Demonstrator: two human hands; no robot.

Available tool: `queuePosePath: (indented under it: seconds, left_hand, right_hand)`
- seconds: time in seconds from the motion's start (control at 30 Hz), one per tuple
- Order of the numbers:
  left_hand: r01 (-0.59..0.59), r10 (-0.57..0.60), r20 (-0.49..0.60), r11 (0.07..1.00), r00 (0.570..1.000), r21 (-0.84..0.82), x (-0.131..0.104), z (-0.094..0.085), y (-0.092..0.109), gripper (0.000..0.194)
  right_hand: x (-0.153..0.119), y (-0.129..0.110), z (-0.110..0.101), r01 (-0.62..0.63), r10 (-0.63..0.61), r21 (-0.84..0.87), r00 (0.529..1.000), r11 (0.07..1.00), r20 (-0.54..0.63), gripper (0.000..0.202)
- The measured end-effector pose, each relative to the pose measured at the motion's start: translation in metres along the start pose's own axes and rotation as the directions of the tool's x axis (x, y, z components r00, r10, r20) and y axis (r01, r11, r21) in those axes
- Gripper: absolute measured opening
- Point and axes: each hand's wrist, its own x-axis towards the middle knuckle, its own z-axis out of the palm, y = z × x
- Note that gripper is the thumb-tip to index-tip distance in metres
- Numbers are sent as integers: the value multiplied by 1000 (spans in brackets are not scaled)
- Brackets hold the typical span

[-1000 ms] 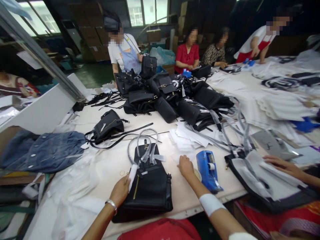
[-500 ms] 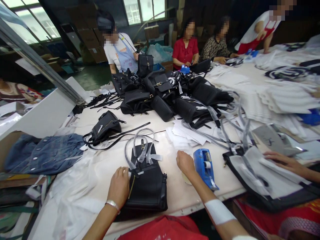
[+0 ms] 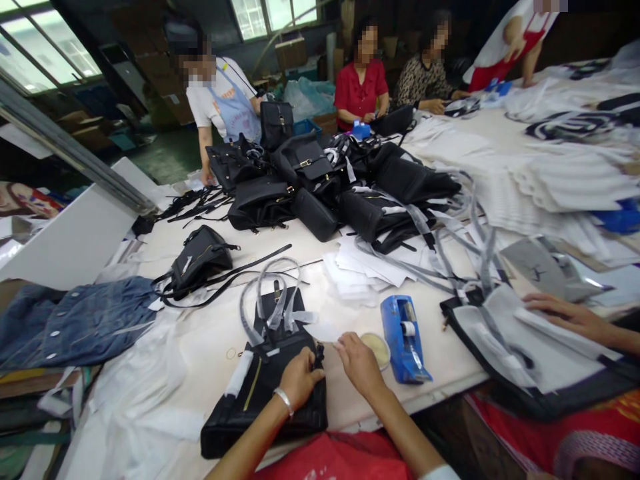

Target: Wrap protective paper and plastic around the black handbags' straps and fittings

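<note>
A black leather backpack (image 3: pixel 280 347) lies on the table in front of me, its gold zipper facing up and its handles wrapped in clear film. My left hand (image 3: pixel 299 381) rests on the bag's right side, fingers closed around a small black buckled strap (image 3: pixel 319 355). Just right of the bag, my right hand (image 3: pixel 363 363) pinches a small white sheet of paper (image 3: pixel 323 331) by its edge. Beside that hand sit a round yellowish tape roll (image 3: pixel 377 350) and a blue tape dispenser (image 3: pixel 404 337). White wrapping (image 3: pixel 239 375) covers part of the bag's left side.
Black bags (image 3: pixel 315 173) are heaped mid-table, with white papers (image 3: pixel 357 263) nearer me. A smaller black bag (image 3: pixel 200 260) and a denim garment (image 3: pixel 85 317) lie left. A co-worker's hand (image 3: pixel 570 320) rests on a bag at right. Other people stand or sit across the table.
My left hand moved from the bag's left edge to its right side. My right hand came down and left beside the bag with a white sheet. The bag turned, showing more of its zippered face.
</note>
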Motion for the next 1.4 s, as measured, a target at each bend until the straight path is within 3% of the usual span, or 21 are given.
queuePosePath:
  seconds: [0.1,0.23,0.3,0.43,0.53,0.6,0.7,0.8,0.87,0.97,1.07,1.13,1.27,1.4]
  left_hand:
    - [114,-101,52,894,993,-433,-8,-6,-4,24]
    - [180,-115,141,724,983,-665,-19,-9,-6,28]
    - [187,-115,150,721,982,-667,-21,-8,-8,28]
    - [136,-103,93,851,990,-507,-16,-2,-8,25]
    - [119,-79,110,895,991,-429,-10,5,-3,23]
    - [143,-80,152,871,985,-470,-9,7,2,20]
    - [158,-45,196,779,979,-607,-13,5,7,18]
    - [138,-25,173,721,985,-679,-22,-4,9,22]
    - [115,-37,127,718,991,-686,-28,-10,9,25]
    - [46,-31,34,732,999,-680,-31,-16,9,27]
    - [4,-23,-20,740,1000,-673,-32,-17,9,25]
    - [29,-54,-16,735,998,-677,-31,-15,8,26]
    - [92,-153,-25,705,988,-703,-32,-10,7,25]
    - [19,-95,-74,727,993,-686,-35,-8,9,21]
  right_hand:
    - [-1,8,8,-72,81,158,995,985,-51,31]
    - [5,13,15,-198,225,355,974,914,-38,42]
    - [8,15,19,-274,305,435,952,858,-2,43]
    - [11,22,32,-303,363,518,932,800,-15,24]
    - [11,28,42,-317,407,594,913,739,-19,42]
    - [11,30,45,-330,446,651,895,683,-15,60]
    - [14,31,41,-350,498,756,866,553,36,72]
    - [16,28,30,-382,475,861,858,335,196,53]
    - [13,22,25,-418,456,890,837,182,301,39]
    - [3,7,23,-459,426,888,802,-9,419,37]
    - [-12,-14,25,-502,295,857,807,-115,512,38]
    - [-21,-25,27,-548,229,831,801,-94,553,37]
    - [-32,-33,26,-567,154,817,821,109,549,36]
    - [-34,-29,16,-510,34,815,852,275,523,41]
